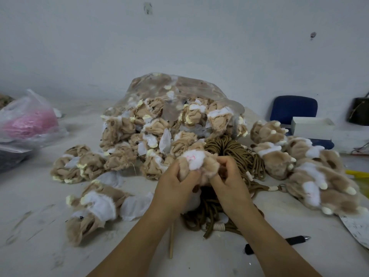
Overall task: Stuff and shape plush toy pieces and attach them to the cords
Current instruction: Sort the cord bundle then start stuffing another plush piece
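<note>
Squeezing too hard with your left hand (175, 182), whose fingers are curled tight on the tan-and-white fuzzy plush toy piece (196, 162), could bunch any filling unevenly or strain a seam. You hold that piece just above the pale desk (40, 216), over the coil of olive-brown woven cords (235, 152). Your right hand (229, 176) pinches its other side, fingers clamped. If that pinch slips, the piece may drop and tangle. A nudging forearm could roll the black pen (279, 241).
</note>
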`<state>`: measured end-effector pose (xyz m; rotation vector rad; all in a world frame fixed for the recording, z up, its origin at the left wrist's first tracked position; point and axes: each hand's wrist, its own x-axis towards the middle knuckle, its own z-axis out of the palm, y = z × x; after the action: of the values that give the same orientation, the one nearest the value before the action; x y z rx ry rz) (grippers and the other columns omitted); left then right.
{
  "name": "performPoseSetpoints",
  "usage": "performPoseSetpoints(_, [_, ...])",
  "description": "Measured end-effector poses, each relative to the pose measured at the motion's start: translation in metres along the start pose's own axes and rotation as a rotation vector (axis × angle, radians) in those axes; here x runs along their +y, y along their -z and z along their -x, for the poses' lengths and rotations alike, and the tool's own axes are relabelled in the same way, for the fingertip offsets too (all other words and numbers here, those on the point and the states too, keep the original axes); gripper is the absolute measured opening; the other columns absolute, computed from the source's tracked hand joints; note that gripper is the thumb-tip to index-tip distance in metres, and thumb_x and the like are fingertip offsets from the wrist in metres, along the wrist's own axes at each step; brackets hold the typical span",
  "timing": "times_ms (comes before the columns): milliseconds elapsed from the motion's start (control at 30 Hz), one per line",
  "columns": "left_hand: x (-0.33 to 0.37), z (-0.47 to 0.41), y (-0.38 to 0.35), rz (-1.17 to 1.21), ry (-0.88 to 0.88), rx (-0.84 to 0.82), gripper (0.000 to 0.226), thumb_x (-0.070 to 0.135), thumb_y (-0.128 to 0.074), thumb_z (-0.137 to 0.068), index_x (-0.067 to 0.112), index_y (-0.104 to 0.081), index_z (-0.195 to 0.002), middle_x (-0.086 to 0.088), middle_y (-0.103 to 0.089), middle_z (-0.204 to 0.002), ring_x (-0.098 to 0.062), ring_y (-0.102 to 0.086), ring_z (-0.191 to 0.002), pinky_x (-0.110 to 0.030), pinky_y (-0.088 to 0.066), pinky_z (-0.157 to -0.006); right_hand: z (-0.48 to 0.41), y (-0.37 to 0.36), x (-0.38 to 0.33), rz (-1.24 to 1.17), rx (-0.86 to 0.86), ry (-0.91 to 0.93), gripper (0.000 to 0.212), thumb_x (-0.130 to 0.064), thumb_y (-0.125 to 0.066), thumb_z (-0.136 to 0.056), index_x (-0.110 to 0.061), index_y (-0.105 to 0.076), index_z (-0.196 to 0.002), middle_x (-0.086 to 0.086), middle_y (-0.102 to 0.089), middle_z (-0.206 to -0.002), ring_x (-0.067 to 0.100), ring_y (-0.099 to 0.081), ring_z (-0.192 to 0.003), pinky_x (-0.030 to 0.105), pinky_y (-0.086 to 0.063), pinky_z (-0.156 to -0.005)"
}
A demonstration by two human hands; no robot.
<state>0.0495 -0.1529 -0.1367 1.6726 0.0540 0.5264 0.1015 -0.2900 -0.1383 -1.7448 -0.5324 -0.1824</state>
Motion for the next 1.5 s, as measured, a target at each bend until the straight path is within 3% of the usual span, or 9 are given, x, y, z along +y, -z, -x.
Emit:
performPoseSetpoints(200, [0.005,0.001,0.001,0.183,0.026,-0.132,0.044,0.050,-0.070,-0.063,0.027,-0.075,-0.100,0.006,-0.076,-0.100,-0.009,-0.070,-0.097,-0.018,-0.054,-0.079,-0.003,0.009,0.003,-0.174,-0.077,-0.205,0.016,-0.026,-0.064,-0.090,-0.034,-0.062,-0.104,-0.016,-0.071,-0.096,0.002,-0.067,-0.089,0.023,-0.055,-0.074])
performPoseSetpoints(400, [0.001,-0.001,0.001,0.299,0.146,-0.121,0.050,0.046,-0.072,-0.064,0.012,-0.076,-0.100,-0.012,-0.075,-0.103,-0.030,-0.068,-0.103,-0.043,-0.053,-0.093,-0.004,0.011,-0.001,-0.464,-0.174,-0.287,0.020,-0.017,-0.062,-0.090,-0.015,-0.068,-0.108,0.006,-0.072,-0.107,0.020,-0.068,-0.101,0.036,-0.054,-0.090])
performPoseSetpoints(567, [0.002,-0.009,0.003,0.589,0.278,-0.078,0.035,0.038,-0.072,-0.072,0.014,-0.080,-0.095,-0.014,-0.075,-0.105,-0.024,-0.071,-0.096,-0.029,-0.059,-0.074,-0.001,0.011,-0.006,-0.621,-0.346,-0.298,0.036,-0.011,-0.048,-0.089,0.011,-0.053,-0.117,0.030,-0.057,-0.117,0.035,-0.055,-0.113,0.042,-0.044,-0.101])
performPoseSetpoints(700, [0.000,-0.010,0.006,0.521,0.352,-0.114,0.038,0.043,-0.069,-0.077,0.015,-0.078,-0.102,-0.008,-0.075,-0.107,-0.023,-0.071,-0.101,-0.030,-0.057,-0.078,-0.001,0.010,-0.009,-0.879,-0.359,-0.335,0.038,-0.024,-0.044,-0.091,-0.004,-0.063,-0.118,0.015,-0.063,-0.125,0.024,-0.058,-0.120,0.032,-0.049,-0.096])
performPoseSetpoints(833, [-0.008,-0.011,0.008,-0.236,-0.095,0.165,0.042,0.059,-0.054,-0.091,0.021,-0.059,-0.108,0.005,-0.053,-0.116,-0.012,-0.056,-0.105,-0.020,-0.044,-0.081,-0.003,0.009,-0.007,-0.627,-0.148,-0.236,0.015,-0.031,-0.060,-0.089,-0.019,-0.070,-0.089,0.008,-0.068,-0.097,0.021,-0.062,-0.096,0.036,-0.050,-0.089])
performPoseSetpoints(933, [-0.007,-0.007,0.002,-0.369,-0.349,0.035,0.063,0.062,-0.055,-0.082,0.028,-0.049,-0.134,0.024,-0.037,-0.131,0.002,-0.036,-0.128,-0.009,-0.032,-0.100,-0.003,0.008,-0.003,-0.521,-0.070,-0.200,0.017,-0.030,-0.055,-0.095,-0.022,-0.068,-0.087,0.008,-0.069,-0.091,0.018,-0.064,-0.086,0.037,-0.052,-0.083])
performPoseSetpoints(1133, [-0.009,-0.008,0.001,-0.300,-0.142,0.055,0.005,0.034,-0.063,-0.092,0.034,-0.058,-0.094,0.017,-0.063,-0.093,0.003,-0.057,-0.086,-0.007,-0.041,-0.068,-0.003,0.006,-0.003,-0.420,0.038,-0.138,0.013,-0.025,-0.052,-0.098,-0.020,-0.063,-0.092,0.004,-0.068,-0.091,0.017,-0.065,-0.088,0.028,-0.055,-0.077])
performPoseSetpoints(1267, [-0.004,-0.004,0.000,-0.211,-0.104,0.166,0.008,0.035,-0.063,-0.091,0.035,-0.062,-0.083,0.017,-0.069,-0.080,0.003,-0.062,-0.075,-0.011,-0.047,-0.059,0.007,-0.008,-0.012,-0.082,0.029,0.108,0.030,-0.056,-0.062,-0.083,-0.047,-0.050,-0.110,-0.015,-0.048,-0.119,-0.005,-0.052,-0.108,0.012,-0.047,-0.084])
performPoseSetpoints(1500, [0.013,-0.002,0.004,0.246,0.135,0.104,0.024,0.034,-0.063,-0.094,0.018,-0.077,-0.082,-0.002,-0.077,-0.083,-0.016,-0.075,-0.079,-0.026,-0.060,-0.063,0.010,-0.009,-0.013,0.174,-0.011,0.252,0.024,-0.044,-0.047,-0.092,-0.037,-0.045,-0.115,-0.018,-0.034,-0.122,-0.010,-0.038,-0.116,0.006,-0.032,-0.097])
